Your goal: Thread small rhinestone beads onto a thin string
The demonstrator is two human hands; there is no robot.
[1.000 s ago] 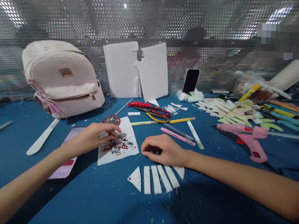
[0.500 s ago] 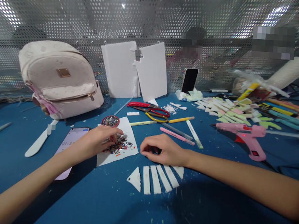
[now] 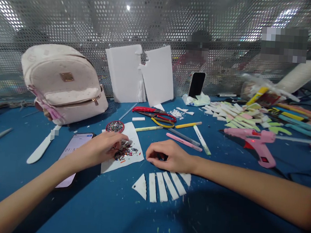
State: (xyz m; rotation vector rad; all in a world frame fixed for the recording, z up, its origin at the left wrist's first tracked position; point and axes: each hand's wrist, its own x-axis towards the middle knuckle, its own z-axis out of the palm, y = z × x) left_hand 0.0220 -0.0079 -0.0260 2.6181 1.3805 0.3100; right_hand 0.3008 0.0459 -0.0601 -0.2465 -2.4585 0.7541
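Note:
My left hand [image 3: 104,146] is over the left part of a pile of small multicoloured beads [image 3: 126,152] on a white paper sheet [image 3: 136,136]. Its fingers are curled together, and whatever lies between them is too small to make out. A round red-rimmed dish of beads [image 3: 114,126] sits just behind that hand. On the blue table rests my right hand [image 3: 170,156], its fingers curled in and their hold hidden. Below it lie several white foam strips [image 3: 162,187] in a row. A triangular foam piece [image 3: 140,187] with a dark dot is at their left end.
A phone [image 3: 67,177] lies under my left forearm, beside a white plastic knife [image 3: 43,146]. Red-handled scissors [image 3: 145,110] and several markers [image 3: 184,141] lie behind my hands. A pink glue gun [image 3: 262,136] is at right, a backpack [image 3: 68,64] at left.
My left hand has drawn slightly left and its fingers have come closer together, showing more of the beads. My right hand and the foam pieces stay put.

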